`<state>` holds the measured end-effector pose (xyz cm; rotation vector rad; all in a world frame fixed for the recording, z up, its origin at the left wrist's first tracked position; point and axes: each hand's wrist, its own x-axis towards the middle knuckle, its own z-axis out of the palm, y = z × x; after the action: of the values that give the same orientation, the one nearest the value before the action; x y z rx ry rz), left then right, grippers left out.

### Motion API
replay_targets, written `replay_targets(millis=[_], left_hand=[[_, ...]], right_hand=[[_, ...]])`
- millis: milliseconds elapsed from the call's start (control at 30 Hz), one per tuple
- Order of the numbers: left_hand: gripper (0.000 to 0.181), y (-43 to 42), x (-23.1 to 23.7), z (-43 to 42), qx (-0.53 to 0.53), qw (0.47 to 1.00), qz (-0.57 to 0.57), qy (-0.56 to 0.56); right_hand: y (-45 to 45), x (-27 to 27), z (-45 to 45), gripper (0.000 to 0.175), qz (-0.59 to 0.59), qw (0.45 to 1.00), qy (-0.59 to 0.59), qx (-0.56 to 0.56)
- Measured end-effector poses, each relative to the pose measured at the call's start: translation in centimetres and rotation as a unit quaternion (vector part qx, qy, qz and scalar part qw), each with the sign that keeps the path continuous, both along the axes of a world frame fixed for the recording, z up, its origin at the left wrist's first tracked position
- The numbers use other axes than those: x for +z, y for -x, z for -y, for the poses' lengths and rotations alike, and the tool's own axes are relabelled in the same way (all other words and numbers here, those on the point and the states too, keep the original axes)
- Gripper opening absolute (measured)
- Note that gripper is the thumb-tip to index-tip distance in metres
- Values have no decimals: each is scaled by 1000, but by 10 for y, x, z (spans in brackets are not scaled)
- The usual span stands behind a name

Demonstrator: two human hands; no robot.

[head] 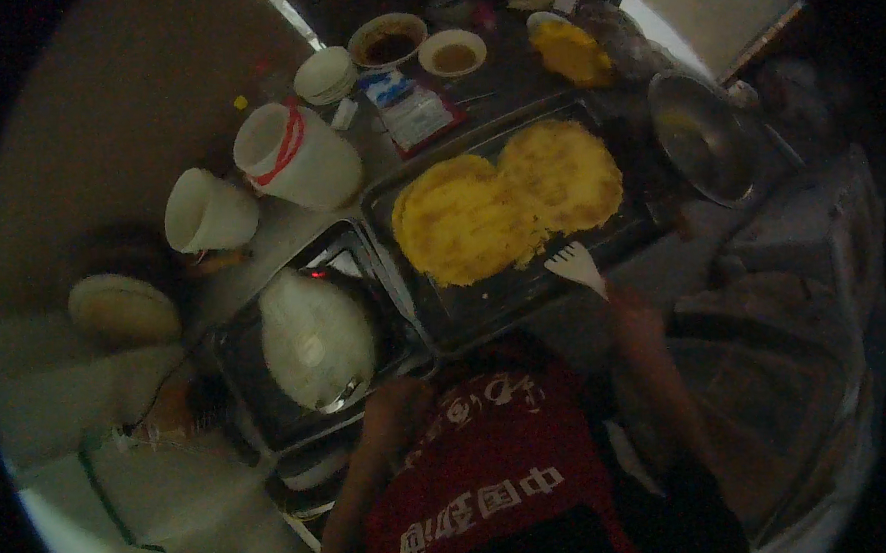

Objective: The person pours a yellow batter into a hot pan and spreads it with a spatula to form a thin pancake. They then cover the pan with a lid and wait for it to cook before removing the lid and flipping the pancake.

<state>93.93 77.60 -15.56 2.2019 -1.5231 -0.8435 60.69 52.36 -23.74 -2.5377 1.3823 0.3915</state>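
Observation:
My right hand (pixel 633 311) is shut on a white fork-shaped turner (pixel 576 263), its tines over the near edge of a dark rectangular tray (pixel 468 316). Two round yellow flatbreads (pixel 455 219) lie in that tray, side by side and touching, the right one browned in patches. My left hand (pixel 402 393) is low in front of my red apron (pixel 483 462), beside a pale rounded thing (pixel 314 336) with a glossy spot and a metal glint at its near end. That thing rests on a dark appliance (pixel 249 377) with a red light. Whether the left hand grips anything is too dim to tell.
White buckets (pixel 309 163) stand at the back left. Bowls of dark sauce (pixel 389 39) and pale liquid (pixel 452 54), stacked bowls (pixel 325 76) and a printed packet (pixel 416 113) sit behind the tray. More yellow food (pixel 570 52) and a metal basin (pixel 702 139) are at the right.

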Motion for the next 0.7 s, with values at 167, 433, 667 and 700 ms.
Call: replay_targets(millis=[167, 433, 667, 700], left_hand=[[16, 17, 2, 18, 28, 997, -72, 29], [22, -18, 2, 0, 157, 983, 63, 67], [27, -83, -7, -76, 171, 968, 168, 70], [26, -89, -12, -85, 151, 974, 161, 58]], right_hand=[[25, 36, 19, 48, 94, 995, 23, -10], [-43, 49, -11, 36, 441, 782, -345, -274], [-136, 125, -46, 29, 608, 671, -419, -72], [-145, 127, -50, 28, 621, 668, -410, -11]])
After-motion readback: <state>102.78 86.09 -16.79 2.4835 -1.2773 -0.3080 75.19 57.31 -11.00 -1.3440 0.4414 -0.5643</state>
